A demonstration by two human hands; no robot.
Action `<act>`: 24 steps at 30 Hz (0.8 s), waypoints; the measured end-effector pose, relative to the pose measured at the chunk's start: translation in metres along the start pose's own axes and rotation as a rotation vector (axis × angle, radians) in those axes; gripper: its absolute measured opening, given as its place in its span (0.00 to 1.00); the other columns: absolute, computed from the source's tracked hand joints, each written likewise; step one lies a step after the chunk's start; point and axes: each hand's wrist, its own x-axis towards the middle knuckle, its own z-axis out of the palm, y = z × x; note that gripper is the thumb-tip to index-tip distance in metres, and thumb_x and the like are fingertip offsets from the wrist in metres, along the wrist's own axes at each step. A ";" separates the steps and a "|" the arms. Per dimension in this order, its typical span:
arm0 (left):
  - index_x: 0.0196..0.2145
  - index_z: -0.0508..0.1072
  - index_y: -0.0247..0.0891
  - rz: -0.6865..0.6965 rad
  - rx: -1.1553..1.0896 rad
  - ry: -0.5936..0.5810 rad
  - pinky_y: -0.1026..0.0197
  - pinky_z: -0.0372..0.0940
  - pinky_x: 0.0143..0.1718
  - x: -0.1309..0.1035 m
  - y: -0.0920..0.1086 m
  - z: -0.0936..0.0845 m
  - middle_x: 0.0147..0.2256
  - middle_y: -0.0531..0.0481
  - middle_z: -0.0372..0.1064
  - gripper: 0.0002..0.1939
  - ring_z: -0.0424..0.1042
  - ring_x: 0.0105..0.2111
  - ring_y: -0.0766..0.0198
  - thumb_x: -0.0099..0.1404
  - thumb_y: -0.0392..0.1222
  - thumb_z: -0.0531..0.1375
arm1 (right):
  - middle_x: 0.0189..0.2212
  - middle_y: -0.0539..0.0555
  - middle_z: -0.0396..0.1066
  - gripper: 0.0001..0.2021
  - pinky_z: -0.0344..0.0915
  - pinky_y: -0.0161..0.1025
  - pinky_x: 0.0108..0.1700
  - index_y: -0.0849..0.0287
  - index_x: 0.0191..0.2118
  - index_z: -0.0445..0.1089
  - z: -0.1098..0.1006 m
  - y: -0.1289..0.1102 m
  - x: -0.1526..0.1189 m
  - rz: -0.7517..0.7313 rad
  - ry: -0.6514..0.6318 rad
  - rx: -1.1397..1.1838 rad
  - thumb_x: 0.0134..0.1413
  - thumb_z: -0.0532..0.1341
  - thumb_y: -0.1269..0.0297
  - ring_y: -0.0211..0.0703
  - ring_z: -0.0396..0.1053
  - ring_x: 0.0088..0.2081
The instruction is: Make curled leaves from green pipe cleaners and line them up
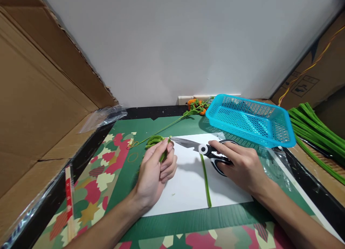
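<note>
The left hand [156, 168] pinches a bundle of green stems [156, 143] in its grip, while the right hand [239, 162] closes around the handles of scissors [205, 150], blade tips at the bundle. A loose green stem [206, 182] lies just below the scissors on white paper [188, 184]; a blue basket [250, 119] sits beyond the right hand on the tabletop [167, 220].

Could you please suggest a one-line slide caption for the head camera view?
Left hand pinches a looped green pipe cleaner while right hand brings black-handled scissors to it, over white paper.

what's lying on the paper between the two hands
In the head view, a single cut green stem lies on the white paper between the left hand and right hand.
</note>
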 end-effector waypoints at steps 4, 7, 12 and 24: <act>0.31 0.65 0.41 -0.004 -0.001 -0.011 0.75 0.47 0.13 0.000 0.000 -0.001 0.17 0.63 0.46 0.16 0.37 0.17 0.72 0.76 0.48 0.60 | 0.33 0.52 0.79 0.22 0.67 0.37 0.33 0.59 0.55 0.75 -0.001 0.001 0.001 0.006 0.018 -0.013 0.57 0.58 0.78 0.42 0.77 0.32; 0.31 0.65 0.41 -0.007 0.005 -0.003 0.75 0.47 0.14 0.000 0.000 -0.001 0.17 0.63 0.46 0.16 0.37 0.17 0.72 0.75 0.49 0.60 | 0.31 0.51 0.78 0.21 0.66 0.36 0.32 0.58 0.55 0.74 -0.001 0.001 0.001 -0.010 0.017 -0.026 0.58 0.58 0.77 0.42 0.76 0.31; 0.31 0.66 0.40 -0.013 0.000 0.008 0.75 0.47 0.14 -0.001 0.001 0.001 0.17 0.64 0.46 0.16 0.37 0.17 0.72 0.74 0.49 0.62 | 0.33 0.52 0.79 0.22 0.67 0.37 0.32 0.58 0.56 0.74 -0.001 0.001 0.000 -0.004 0.003 -0.027 0.57 0.58 0.77 0.43 0.77 0.32; 0.30 0.64 0.40 -0.020 0.011 -0.014 0.75 0.46 0.13 0.001 0.000 0.000 0.17 0.64 0.45 0.17 0.37 0.17 0.72 0.75 0.48 0.61 | 0.35 0.53 0.80 0.24 0.69 0.35 0.34 0.57 0.56 0.75 -0.002 0.003 -0.002 0.039 -0.050 0.072 0.54 0.58 0.79 0.43 0.78 0.33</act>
